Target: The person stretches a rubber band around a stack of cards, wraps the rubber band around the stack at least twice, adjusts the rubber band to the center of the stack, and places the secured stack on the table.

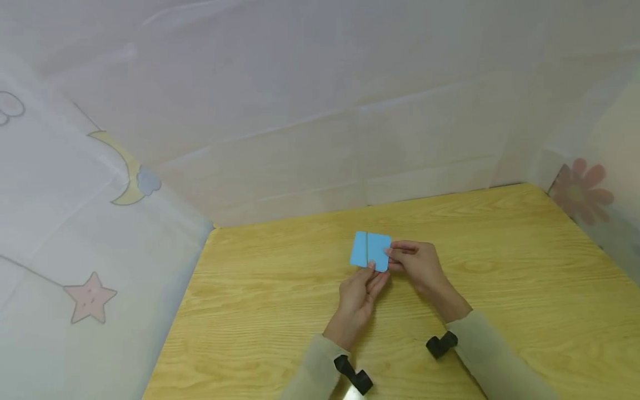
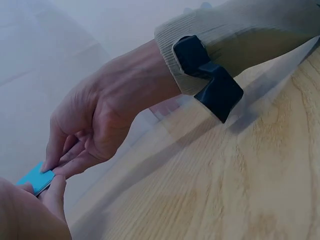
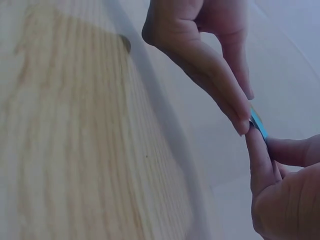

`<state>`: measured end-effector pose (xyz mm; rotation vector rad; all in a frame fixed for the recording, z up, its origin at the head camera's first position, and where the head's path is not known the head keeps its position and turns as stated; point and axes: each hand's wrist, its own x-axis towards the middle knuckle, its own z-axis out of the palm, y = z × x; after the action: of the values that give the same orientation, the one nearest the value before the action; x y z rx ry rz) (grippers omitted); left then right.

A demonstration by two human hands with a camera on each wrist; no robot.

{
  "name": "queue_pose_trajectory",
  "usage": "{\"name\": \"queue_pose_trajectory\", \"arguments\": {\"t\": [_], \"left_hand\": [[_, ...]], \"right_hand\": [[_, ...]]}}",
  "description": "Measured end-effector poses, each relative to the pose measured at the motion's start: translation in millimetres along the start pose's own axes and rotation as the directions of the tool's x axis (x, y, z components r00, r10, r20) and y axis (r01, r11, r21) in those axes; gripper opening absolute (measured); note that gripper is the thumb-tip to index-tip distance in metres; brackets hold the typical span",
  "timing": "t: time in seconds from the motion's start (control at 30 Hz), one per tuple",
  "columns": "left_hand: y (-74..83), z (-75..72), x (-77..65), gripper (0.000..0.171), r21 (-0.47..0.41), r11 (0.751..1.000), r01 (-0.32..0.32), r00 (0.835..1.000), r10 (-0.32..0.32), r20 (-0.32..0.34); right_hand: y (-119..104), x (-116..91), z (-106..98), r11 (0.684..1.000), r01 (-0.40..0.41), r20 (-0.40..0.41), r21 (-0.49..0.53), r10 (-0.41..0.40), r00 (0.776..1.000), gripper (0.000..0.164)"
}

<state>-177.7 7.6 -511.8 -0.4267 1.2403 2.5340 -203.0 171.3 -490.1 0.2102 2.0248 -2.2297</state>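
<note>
A small light-blue flat square, like a little notebook or card [image 1: 377, 244], is held up over the wooden table between both hands. Its corners are rounded, and a thin olive-coloured band [image 1: 367, 249] runs across it left of the middle. From the near edge my left hand [image 1: 356, 294] pinches it, thumb on top at the foot of the band and fingers underneath. My right hand [image 1: 421, 265] grips the right edge between thumb and fingers. Both wrist views show the blue piece [image 2: 37, 177] nearly edge-on, thin, with fingertips of both hands around it.
The wood-grain table [image 1: 250, 311] spreads under the hands. A pale cloth [image 1: 320, 111] hangs behind it and along both sides, printed with a moon, star and flower. Black devices [image 1: 352, 375] are strapped on the cuffs of both light sleeves.
</note>
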Motion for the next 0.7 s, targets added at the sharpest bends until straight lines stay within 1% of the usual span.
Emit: {"name": "queue_pose_trajectory", "arguments": {"t": [0.1, 0.27, 0.47, 0.6, 0.7], "left_hand": [[3.1, -2.1, 0.7, 0.036, 0.013, 0.999, 0.034, 0.999, -0.034, 0.024], [9.6, -11.6, 4.9, 0.030, 0.042, 0.995, 0.088, 0.993, -0.091, 0.070], [23.2, -24.6, 11.1, 0.029, 0.119, 0.985, 0.127, 0.979, -0.144, 0.147], [32.0, -31.6, 15.9, 0.027, 0.191, 0.973, 0.132, 0.972, -0.165, 0.166], [36.4, -35.6, 19.6, 0.023, 0.255, 0.961, 0.110, 0.973, -0.156, 0.168]], "right_hand": [[-0.3, 0.2, -4.2, 1.000, -0.012, 0.013, 0.011, 0.012, 1.000, 0.046], [-0.3, 1.6, -7.5, 0.999, -0.023, 0.043, 0.028, 0.022, 0.999, 0.048], [-0.7, 2.7, -9.8, 0.999, -0.022, 0.055, 0.029, 0.021, 0.998, 0.048], [-2.9, 2.4, -10.4, 1.000, -0.019, 0.071, 0.012, 0.018, 0.997, 0.049], [-4.5, 2.7, -9.8, 1.000, -0.020, 0.079, 0.002, 0.020, 0.997, 0.049]]}}
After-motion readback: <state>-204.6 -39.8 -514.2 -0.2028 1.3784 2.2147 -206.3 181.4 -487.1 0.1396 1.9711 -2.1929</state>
